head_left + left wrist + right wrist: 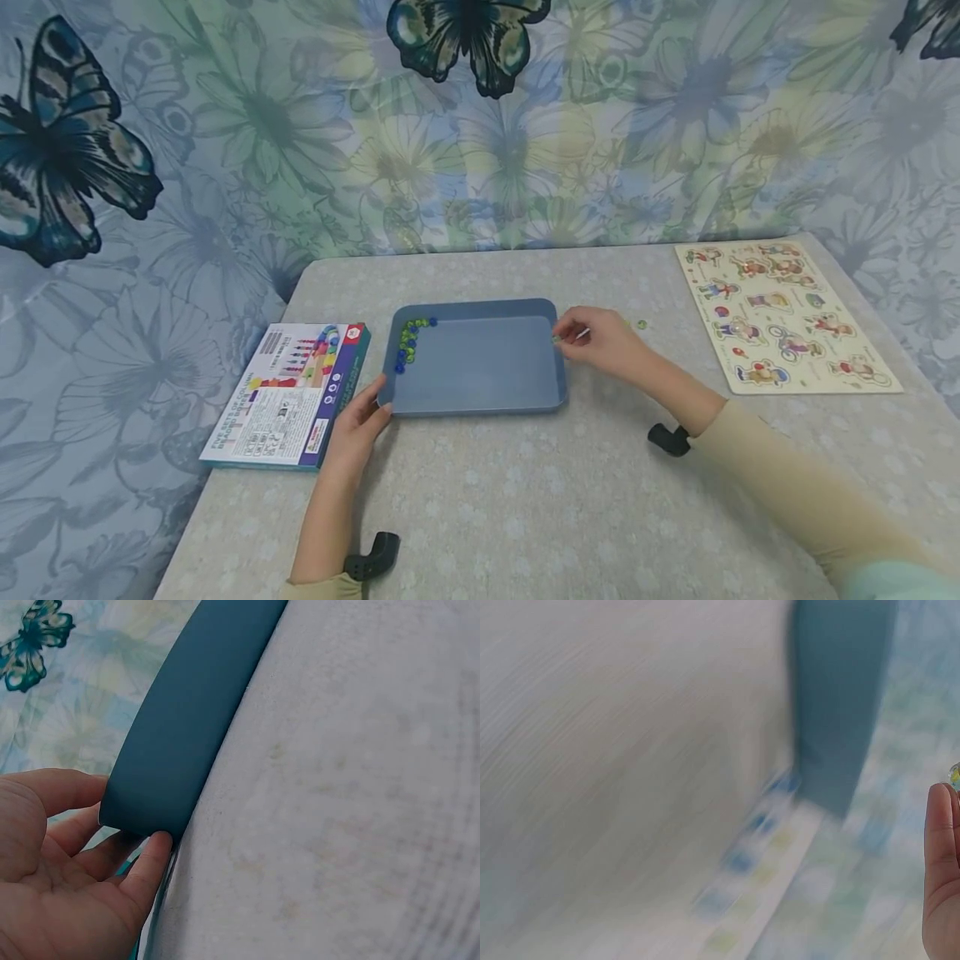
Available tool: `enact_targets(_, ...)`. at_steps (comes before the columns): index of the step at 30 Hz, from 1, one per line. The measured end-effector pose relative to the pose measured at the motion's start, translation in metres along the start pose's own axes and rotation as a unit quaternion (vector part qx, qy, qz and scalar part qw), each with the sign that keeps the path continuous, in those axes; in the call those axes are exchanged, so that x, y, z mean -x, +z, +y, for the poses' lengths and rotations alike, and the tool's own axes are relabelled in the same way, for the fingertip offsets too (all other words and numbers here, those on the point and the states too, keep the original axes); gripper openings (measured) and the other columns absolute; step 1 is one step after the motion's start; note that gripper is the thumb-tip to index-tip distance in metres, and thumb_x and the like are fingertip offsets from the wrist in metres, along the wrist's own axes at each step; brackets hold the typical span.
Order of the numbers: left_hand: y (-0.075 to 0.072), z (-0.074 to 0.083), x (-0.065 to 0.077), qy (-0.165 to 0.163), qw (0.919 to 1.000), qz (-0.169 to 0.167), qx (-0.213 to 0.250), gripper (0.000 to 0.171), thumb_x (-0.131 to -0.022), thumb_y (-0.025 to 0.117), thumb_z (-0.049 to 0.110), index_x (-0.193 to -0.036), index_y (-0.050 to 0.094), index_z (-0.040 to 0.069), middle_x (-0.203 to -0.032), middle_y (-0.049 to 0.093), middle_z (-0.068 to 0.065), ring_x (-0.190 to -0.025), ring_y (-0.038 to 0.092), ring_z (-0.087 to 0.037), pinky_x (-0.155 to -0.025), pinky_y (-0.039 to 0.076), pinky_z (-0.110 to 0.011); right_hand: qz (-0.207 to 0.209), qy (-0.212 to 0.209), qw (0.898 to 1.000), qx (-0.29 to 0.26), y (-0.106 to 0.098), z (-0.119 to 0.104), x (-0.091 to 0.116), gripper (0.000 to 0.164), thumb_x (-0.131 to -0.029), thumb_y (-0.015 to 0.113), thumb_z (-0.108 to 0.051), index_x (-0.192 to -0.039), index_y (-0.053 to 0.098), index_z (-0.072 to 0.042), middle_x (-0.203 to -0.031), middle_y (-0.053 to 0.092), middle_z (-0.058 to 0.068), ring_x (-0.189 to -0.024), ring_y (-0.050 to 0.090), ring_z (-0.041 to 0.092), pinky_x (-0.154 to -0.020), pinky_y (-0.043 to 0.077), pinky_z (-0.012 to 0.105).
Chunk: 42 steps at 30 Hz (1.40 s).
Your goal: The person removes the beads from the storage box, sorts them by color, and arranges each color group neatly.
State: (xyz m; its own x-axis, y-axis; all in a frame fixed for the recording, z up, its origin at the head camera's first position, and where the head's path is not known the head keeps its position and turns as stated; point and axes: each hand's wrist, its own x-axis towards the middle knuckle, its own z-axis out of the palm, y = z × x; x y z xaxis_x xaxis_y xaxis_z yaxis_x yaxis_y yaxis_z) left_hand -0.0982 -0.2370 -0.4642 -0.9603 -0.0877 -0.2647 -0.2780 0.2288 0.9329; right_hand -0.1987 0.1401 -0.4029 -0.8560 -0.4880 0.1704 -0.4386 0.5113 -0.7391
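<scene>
A blue-grey tray lies on the table. Inside, along its left side and back left corner, blue and yellow-green glass marbles form a bent double line. My left hand holds the tray's front left corner; in the left wrist view its fingers wrap that corner of the tray. Just past the tray's right rim, my right hand pinches a small clear marble with yellow and green inside. This marble shows at the fingertips in the right wrist view, cut off by the frame edge.
Left of the tray lies a flat game box, close beside my left hand. A cream board with pictures sits at the back right. Greenish marbles lie on the table behind my right hand. A patterned curtain hangs behind the table.
</scene>
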Motion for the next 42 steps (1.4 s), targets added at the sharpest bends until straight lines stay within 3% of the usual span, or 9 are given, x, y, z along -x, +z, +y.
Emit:
enact_targets(7,0.0,0.001,0.001,0.001,1.0,-0.002,-0.003,0.053,-0.096,0.053,0.027,-0.145,0.035,0.022,-0.152,0.025,0.001,-0.139,0.022,-0.025,-0.109,0.027,-0.043,0.049,0.101,0.991,0.071,-0.049,0.059,0.035,0.011,-0.087,0.062,-0.013,-0.097,0.065,-0.009,-0.087,0.064,0.005,-0.082,0.06,0.019,-0.068,0.051,0.034)
enact_targets(14,-0.001,0.002,0.003,0.006,1.0,-0.005,0.005,0.051,-0.096,0.052,0.025,-0.144,0.036,0.022,-0.152,0.025,0.001,-0.14,0.021,-0.024,-0.11,0.025,-0.043,0.041,0.167,0.979,0.109,-0.077,0.096,0.049,0.015,-0.088,0.061,-0.016,-0.098,0.064,-0.005,-0.087,0.063,0.008,-0.082,0.058,0.023,-0.063,0.048,0.032)
enact_targets(28,0.001,0.003,0.003,0.006,1.0,0.003,-0.006,0.051,-0.096,0.053,0.025,-0.144,0.037,0.022,-0.152,0.025,0.0,-0.139,0.023,-0.024,-0.11,0.025,-0.042,0.019,0.205,0.969,0.14,-0.077,0.129,0.032,0.013,-0.085,0.063,-0.016,-0.092,0.064,-0.005,-0.085,0.062,0.008,-0.075,0.055,0.021,-0.065,0.043,0.033)
enact_targets(42,0.0,0.0,0.001,0.01,0.9999,0.004,-0.009,0.052,-0.095,0.053,0.027,-0.145,0.036,0.022,-0.152,0.025,0.001,-0.139,0.023,-0.023,-0.11,0.026,-0.042,0.028,0.198,0.966,0.162,-0.073,0.126,0.031,0.013,-0.086,0.063,-0.014,-0.092,0.064,-0.002,-0.084,0.062,0.01,-0.077,0.056,0.024,-0.068,0.044,0.038)
